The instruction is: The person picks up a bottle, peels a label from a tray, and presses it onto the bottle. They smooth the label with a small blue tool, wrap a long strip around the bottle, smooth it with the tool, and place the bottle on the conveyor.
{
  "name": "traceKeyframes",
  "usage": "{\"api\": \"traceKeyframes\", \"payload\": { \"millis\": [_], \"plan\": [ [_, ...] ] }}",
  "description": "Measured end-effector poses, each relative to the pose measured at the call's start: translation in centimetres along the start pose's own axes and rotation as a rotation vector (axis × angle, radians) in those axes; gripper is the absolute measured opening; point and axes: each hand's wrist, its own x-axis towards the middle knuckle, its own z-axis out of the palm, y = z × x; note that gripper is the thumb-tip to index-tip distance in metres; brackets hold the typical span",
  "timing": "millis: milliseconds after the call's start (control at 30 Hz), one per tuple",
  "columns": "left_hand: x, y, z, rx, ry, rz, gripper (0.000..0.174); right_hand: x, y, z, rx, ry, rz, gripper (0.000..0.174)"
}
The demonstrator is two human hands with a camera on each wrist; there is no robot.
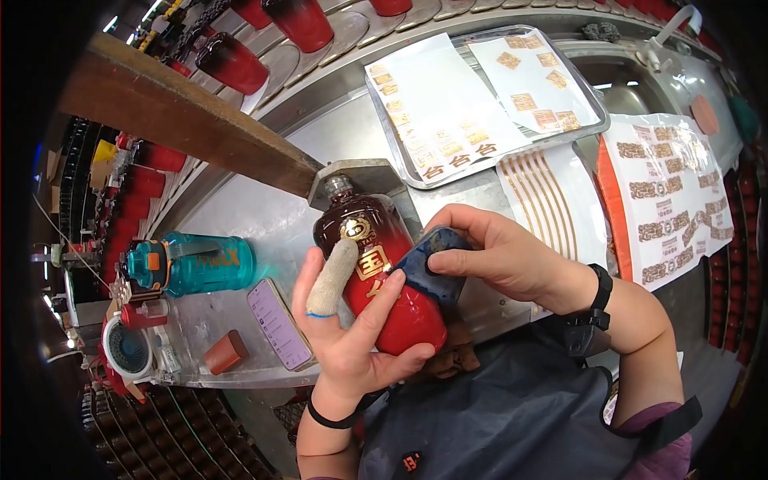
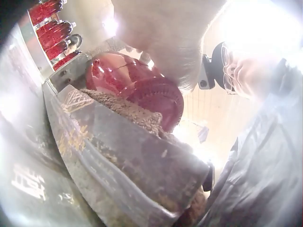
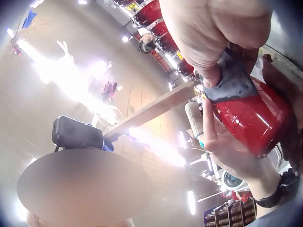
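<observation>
A glossy red bottle (image 1: 408, 316), dark toward its neck, lies tilted with gold characters facing up. Its neck sits at a metal bracket (image 1: 358, 178). My left hand (image 1: 348, 352) rests along the bottle's side, thumb near the base and index fingertip on the front beside the characters. A cloth finger cover (image 1: 332, 280) sleeves one of its straight fingers. My right hand (image 1: 500, 260) pinches a flat dark blue pad (image 1: 436, 284) between thumb and fingers and presses it against the bottle's side. Brown cloth (image 2: 128, 111) lies under the bottle in the left wrist view.
A wooden beam (image 1: 192, 116) reaches to the bracket. Behind stands a metal tray (image 1: 596, 120) with sheets of gold decals; more decal sheets (image 1: 668, 200) lie right. A teal water bottle (image 1: 212, 264), phone (image 1: 280, 324) and small fan (image 1: 128, 350) are at left. Red bottles (image 1: 232, 64) line the conveyor.
</observation>
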Motion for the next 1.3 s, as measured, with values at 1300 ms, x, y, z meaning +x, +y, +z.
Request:
{"api": "traceKeyframes", "payload": {
  "millis": [1300],
  "plan": [
    [-0.39,-0.3,0.1,-0.02,0.037,-0.007,0.073,-0.13,-0.4,-0.08,-0.006,0.049,0.028,0.025]
  ]
}}
